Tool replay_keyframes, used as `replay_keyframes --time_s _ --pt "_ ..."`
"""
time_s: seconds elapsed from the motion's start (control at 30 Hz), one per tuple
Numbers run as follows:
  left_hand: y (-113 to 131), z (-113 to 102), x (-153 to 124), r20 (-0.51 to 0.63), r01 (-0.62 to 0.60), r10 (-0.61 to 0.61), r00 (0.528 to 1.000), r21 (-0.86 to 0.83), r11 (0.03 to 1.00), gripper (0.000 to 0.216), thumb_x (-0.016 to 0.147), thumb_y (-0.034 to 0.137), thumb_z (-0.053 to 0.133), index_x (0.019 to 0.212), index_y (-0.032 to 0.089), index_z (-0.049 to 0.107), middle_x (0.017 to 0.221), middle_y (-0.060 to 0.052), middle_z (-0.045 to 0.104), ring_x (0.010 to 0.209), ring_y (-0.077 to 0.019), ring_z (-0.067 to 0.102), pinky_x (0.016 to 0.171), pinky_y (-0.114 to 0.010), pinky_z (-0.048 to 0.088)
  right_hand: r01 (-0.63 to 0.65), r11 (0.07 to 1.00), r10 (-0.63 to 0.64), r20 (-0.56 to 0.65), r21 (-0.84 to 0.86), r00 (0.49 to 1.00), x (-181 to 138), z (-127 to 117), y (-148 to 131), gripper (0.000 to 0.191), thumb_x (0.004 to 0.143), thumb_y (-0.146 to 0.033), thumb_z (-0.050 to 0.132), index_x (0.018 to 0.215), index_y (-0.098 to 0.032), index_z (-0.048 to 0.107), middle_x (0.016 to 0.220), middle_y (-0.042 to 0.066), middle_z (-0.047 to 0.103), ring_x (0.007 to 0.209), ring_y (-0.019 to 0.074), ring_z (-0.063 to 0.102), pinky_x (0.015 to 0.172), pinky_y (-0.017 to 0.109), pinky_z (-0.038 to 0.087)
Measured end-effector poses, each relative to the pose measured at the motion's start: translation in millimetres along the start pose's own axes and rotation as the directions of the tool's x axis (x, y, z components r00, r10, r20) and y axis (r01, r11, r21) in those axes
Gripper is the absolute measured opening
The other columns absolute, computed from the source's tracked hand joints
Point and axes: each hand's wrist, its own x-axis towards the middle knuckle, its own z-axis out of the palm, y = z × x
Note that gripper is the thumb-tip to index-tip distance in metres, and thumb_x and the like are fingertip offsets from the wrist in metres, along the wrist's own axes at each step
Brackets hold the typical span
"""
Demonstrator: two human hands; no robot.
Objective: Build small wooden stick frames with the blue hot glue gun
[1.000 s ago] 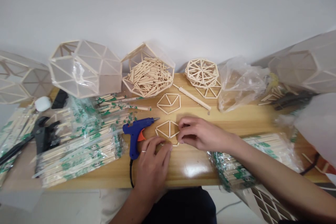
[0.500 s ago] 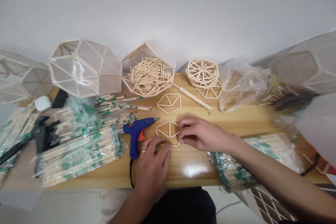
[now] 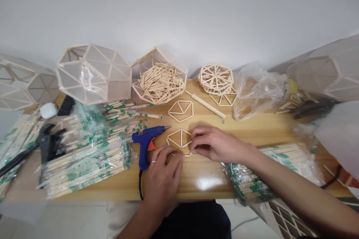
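Observation:
A small flat frame of wooden sticks (image 3: 181, 138) lies on the table between my hands, with spokes meeting near its middle. My left hand (image 3: 165, 164) is closed at the frame's lower left edge, its fingertips against the sticks. At the right edge, my right hand (image 3: 206, 142) pinches the frame's side; the fingertips partly hide it. A blue glue gun (image 3: 146, 138) with an orange trigger lies just left of the frame, nozzle pointing right. Behind it rests a second stick frame (image 3: 181, 111), with nothing touching it.
Short sticks (image 3: 162, 82) fill a polygonal container at the back. A stack of stick frames (image 3: 215, 78) and a crumpled plastic bag (image 3: 258, 87) stand right of it. Packs of chopsticks (image 3: 92, 164) lie left, another pack (image 3: 260, 175) under my right forearm. Black cutters (image 3: 49, 145) lie far left.
The view has shifted very slightly. Both hands stay in place at the stick frame, and nothing on the table has visibly moved.

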Motion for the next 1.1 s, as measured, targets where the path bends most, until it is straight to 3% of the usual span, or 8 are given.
replay_keyframes --time_s 1.1 --pt "-1.7 1.0 -0.8 -0.006 -0.006 0.006 1.000 -0.014 1.000 0.017 0.101 0.013 0.064 0.102 0.022 0.078 0.107 -0.008 0.074 0.105 -0.0240 0.067 0.095 -0.037 0.059 -0.004 1.000 0.004 0.002 0.016 1.000 1.3 -0.7 0.8 0.015 0.097 -0.008 0.071 0.093 -0.022 0.078 0.091 0.002 0.066 0.091 0.0181 0.065 0.088 0.033 0.053"
